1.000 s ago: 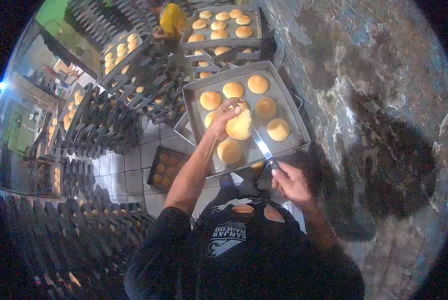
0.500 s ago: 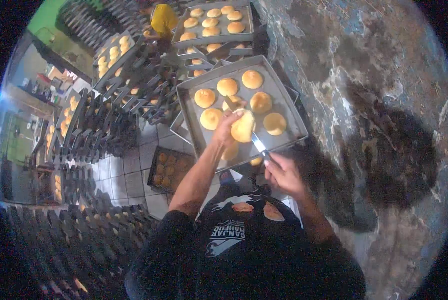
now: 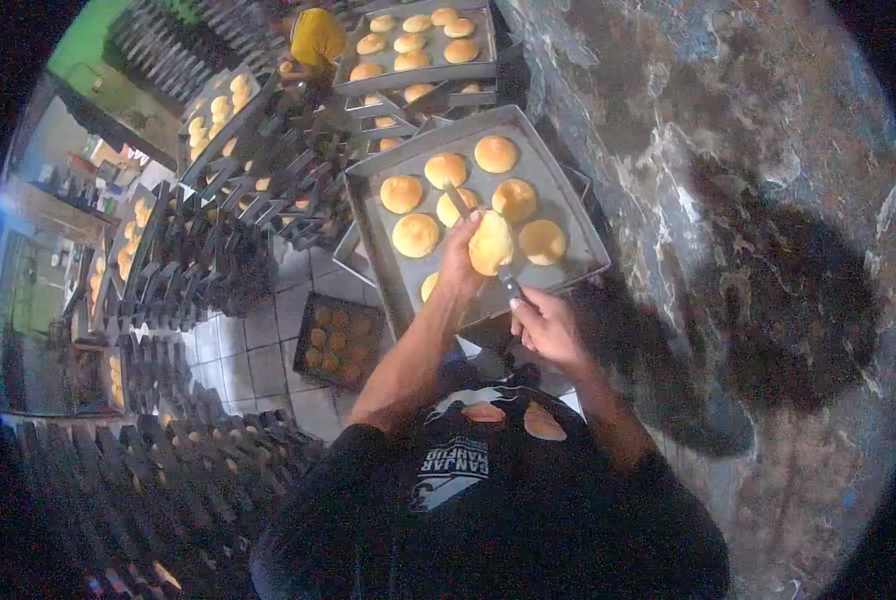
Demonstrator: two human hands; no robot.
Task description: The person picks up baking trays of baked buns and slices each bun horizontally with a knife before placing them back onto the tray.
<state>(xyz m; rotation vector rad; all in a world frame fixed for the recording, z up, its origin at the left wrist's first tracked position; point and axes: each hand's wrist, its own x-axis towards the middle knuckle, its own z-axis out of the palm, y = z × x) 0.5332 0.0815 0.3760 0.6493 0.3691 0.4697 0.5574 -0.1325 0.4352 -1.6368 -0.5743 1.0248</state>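
My left hand is closed around a round golden bun, held above a metal baking tray. In my right hand is a knife, gripped by its dark handle. Its blade runs into or behind the held bun, and the tip shows on the far side. I cannot tell how deep any cut goes. Several whole buns, such as this golden-topped bun, rest on the tray under my hands.
Behind stands a stack topped by another tray of buns. To the left are several stacks of trays. A dark tray of buns lies on the tiled floor. A stained wall or surface runs along the right. A person in a yellow top is at the back.
The knife has slid further up and left, so its handle is now close against the bun. My left hand has shifted slightly right and turned the bun a little.
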